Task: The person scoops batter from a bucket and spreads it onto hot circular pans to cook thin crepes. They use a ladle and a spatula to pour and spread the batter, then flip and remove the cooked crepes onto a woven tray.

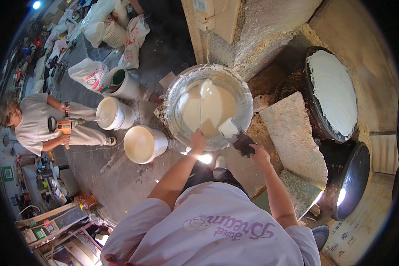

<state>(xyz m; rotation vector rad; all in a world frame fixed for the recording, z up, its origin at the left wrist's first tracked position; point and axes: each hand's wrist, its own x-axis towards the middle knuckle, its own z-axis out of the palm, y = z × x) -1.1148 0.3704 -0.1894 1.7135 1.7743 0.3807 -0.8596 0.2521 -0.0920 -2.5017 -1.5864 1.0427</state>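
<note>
A large round tub (pixel 170 113) with a crusted rim stands in front of me, holding creamy pale liquid (pixel 224 106). My left hand (pixel 198 142) is closed at the tub's near rim. A thin pale line runs from its fingers across the liquid; whether it is a stick, I cannot tell. In my right hand (pixel 259 155) is a dark, flat-sided tool (pixel 244 144), tilted over the tub's near right rim. Its far end is a white, coated head (pixel 228 127) just over the liquid. My fingers are wrapped round the tool's dark part.
White buckets (pixel 157 146) stand left of the tub. Beyond them, another person (pixel 35 119) holds an orange power mixer (pixel 65 127) with its shaft at a bucket (pixel 124 116). At right are a rough board (pixel 297 137) and a black round vessel (pixel 309 88) filled with white material.
</note>
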